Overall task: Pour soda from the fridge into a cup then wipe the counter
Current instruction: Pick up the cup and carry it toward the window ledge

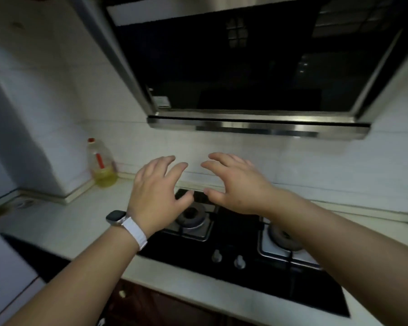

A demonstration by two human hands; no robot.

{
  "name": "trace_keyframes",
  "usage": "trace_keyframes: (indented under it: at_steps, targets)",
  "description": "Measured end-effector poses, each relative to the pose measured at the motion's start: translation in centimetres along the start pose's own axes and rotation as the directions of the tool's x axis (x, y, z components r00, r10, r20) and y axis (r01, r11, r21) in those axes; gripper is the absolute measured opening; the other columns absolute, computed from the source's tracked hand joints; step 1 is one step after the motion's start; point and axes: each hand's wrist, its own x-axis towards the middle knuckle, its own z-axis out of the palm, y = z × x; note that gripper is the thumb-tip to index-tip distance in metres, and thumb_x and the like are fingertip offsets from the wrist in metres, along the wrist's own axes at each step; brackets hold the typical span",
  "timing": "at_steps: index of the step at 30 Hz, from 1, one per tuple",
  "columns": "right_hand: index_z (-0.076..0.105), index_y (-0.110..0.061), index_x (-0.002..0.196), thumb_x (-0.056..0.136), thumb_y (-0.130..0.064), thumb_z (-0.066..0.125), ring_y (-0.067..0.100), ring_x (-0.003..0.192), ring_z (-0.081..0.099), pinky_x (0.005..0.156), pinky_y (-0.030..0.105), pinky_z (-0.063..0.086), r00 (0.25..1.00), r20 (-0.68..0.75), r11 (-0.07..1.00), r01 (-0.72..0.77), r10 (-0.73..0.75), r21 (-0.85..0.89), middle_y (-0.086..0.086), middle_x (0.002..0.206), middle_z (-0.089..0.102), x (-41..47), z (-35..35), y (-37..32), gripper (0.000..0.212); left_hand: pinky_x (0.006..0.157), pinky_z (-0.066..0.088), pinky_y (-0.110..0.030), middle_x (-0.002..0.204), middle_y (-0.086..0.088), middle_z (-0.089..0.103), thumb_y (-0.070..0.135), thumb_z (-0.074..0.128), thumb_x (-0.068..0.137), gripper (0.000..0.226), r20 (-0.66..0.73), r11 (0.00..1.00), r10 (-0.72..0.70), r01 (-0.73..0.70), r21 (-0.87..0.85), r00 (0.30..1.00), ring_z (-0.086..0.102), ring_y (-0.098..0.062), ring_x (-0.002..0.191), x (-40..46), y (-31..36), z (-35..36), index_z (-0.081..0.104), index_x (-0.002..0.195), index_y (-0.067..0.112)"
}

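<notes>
My left hand (157, 194) and my right hand (233, 182) are both raised above the black gas hob (233, 274), fingers spread, holding nothing. A watch with a white strap sits on my left wrist. The pale counter (80, 222) runs around the hob and along the wall. No soda, cup, cloth or fridge interior shows in this view.
A cooking oil bottle (101, 163) with a red cap stands at the back left of the counter. A steel range hood (257, 90) hangs over the hob. Two burners and two knobs (229, 258) are on the hob. A white surface edges the lower left.
</notes>
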Motion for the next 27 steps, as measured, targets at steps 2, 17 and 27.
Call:
trace_keyframes:
  at_steps: [2,17,27]
  targets:
    - [0.031,-0.030,0.146,0.089,-0.053,0.051,0.019,0.141,0.023,0.112,0.037,0.020,0.998,-0.007,0.997,-0.070,0.070,-0.025,-0.003,0.156,0.025,-2.0,-0.8,2.3,0.065,0.103,0.036,-0.047,0.134,-0.006,0.055,0.056,0.053,0.073,0.063,0.014,0.997,0.064,-0.063,-0.044,0.998,0.046,-0.028,0.126,1.4,2.5,1.5,0.060,0.127,0.024]
    - [0.040,-0.028,0.142,0.086,-0.052,0.055,0.022,0.135,0.034,0.107,0.040,0.029,0.777,-0.087,0.757,-0.628,0.623,-0.180,-0.001,0.150,0.036,-16.3,-3.3,11.5,0.063,0.099,0.041,-0.046,0.130,-0.007,0.058,0.057,0.050,0.073,0.061,0.066,0.784,0.523,-0.448,-0.430,0.850,0.049,-0.029,0.121,6.7,18.6,12.1,0.062,0.124,0.025]
    - [0.038,-0.029,0.142,0.086,-0.055,0.053,0.022,0.136,0.032,0.107,0.040,0.027,0.479,-0.142,0.429,-0.859,0.866,-0.280,-0.002,0.150,0.035,-24.3,-4.9,10.3,0.063,0.103,0.034,-0.043,0.135,-0.002,0.054,0.053,0.056,0.074,0.061,-0.020,0.502,0.717,-0.536,-0.679,0.697,0.041,-0.021,0.126,6.6,27.2,15.6,0.060,0.128,0.026]
